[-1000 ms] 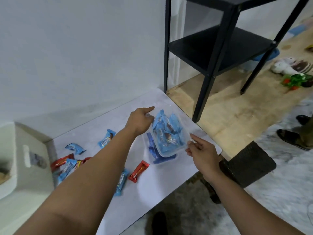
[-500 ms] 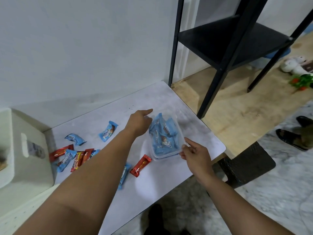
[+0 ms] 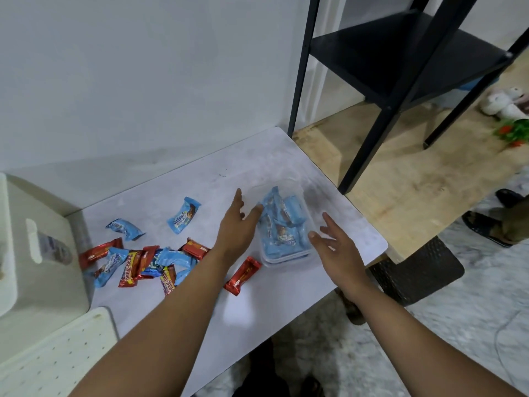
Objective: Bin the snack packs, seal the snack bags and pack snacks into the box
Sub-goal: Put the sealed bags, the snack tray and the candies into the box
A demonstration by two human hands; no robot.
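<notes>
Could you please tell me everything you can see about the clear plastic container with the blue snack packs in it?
The clear plastic container is a shallow, see-through tub with rounded corners, upright on the pale table near its right end. Its rim shows doubled at the near edge, perhaps a lid or second tub beneath; I cannot tell. It holds several blue snack packs heaped above the rim. The left hand reaches it with straight fingers at its left side; the right hand is open at its right corner.

We see a white marbled table [image 3: 217,179] bearing a clear plastic box [image 3: 286,255] of blue packs, loose blue and red snack packs [image 3: 148,262], one red pack [image 3: 243,275] apart, and a white bin [image 3: 34,253].
</notes>
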